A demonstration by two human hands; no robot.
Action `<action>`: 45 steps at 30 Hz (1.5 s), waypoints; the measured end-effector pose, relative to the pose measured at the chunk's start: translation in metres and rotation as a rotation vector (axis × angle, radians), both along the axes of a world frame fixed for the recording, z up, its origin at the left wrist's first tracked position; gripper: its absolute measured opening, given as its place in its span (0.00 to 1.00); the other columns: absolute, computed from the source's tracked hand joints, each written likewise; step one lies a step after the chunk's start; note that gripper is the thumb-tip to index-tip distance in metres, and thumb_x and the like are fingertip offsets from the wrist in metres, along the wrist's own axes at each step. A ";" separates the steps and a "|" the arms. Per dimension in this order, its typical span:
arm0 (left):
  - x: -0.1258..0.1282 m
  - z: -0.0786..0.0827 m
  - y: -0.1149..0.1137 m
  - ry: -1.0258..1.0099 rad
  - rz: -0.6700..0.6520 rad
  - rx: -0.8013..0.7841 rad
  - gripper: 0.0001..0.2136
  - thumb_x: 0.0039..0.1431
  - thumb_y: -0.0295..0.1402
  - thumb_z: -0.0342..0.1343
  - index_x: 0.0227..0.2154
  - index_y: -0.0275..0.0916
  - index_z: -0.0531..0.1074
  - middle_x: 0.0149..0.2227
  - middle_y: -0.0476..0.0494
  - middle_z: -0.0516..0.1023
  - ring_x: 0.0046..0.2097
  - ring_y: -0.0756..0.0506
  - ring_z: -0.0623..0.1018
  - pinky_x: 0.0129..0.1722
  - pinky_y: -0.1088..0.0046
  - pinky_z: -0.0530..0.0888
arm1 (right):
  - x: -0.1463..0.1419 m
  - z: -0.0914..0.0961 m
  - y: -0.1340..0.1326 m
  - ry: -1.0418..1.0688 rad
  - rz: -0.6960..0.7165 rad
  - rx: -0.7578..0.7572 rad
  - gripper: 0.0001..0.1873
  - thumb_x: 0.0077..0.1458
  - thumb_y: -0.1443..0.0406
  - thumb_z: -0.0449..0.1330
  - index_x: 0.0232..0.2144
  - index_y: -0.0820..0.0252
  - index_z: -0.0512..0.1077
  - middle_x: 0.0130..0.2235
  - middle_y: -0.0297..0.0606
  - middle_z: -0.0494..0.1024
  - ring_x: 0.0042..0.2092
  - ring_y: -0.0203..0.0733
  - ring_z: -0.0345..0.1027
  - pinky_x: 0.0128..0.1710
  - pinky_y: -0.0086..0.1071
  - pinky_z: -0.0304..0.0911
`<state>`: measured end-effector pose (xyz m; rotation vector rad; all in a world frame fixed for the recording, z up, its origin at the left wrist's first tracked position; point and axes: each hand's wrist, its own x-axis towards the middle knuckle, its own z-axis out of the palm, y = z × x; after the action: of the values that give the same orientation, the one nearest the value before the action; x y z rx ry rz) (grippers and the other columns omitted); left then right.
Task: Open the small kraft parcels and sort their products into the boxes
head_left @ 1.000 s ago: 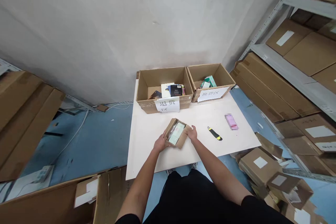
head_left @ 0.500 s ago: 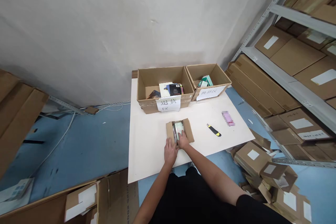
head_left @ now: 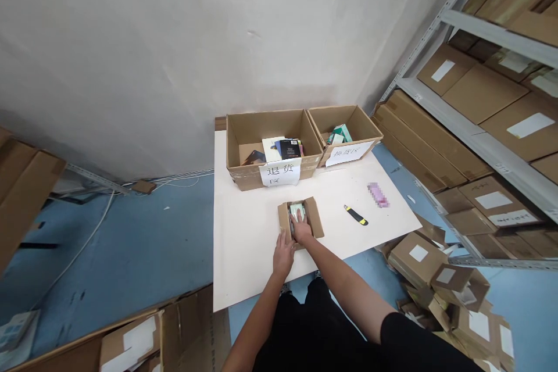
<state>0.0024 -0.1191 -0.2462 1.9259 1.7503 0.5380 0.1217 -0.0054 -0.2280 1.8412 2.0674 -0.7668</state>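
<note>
A small open cardboard box (head_left: 314, 218) lies on the white table (head_left: 244, 232) in front of me, with a pale green packet (head_left: 297, 210) inside. My right hand (head_left: 300, 226) reaches into the box, fingers lying on the packet. My left hand (head_left: 283, 254) rests against the box's near left corner, fingers curved on its edge.
Two labelled open cartons stand at the table's far edge: a larger one (head_left: 244, 154) with books and a smaller one (head_left: 368, 131) with small packs. A yellow-black utility knife (head_left: 356, 215) and a pink item (head_left: 378, 195) lie to the right. Cardboard boxes fill the right shelves and floor.
The small box was turned from slanted to square in front of me. My right hand moved from its right flap into the box; my left hand slid to the near corner.
</note>
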 end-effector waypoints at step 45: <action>0.009 0.036 0.013 0.287 0.187 0.014 0.24 0.72 0.29 0.47 0.69 0.39 0.66 0.71 0.30 0.65 0.72 0.34 0.64 0.56 0.59 0.78 | -0.012 0.055 -0.028 0.295 -0.165 0.475 0.34 0.61 0.65 0.55 0.69 0.54 0.64 0.76 0.43 0.53 0.69 0.57 0.52 0.64 0.46 0.56</action>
<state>0.0113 -0.1056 -0.2104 1.9372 2.1259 0.3506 0.1099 -0.0329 -0.1730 2.2877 2.4747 -0.6588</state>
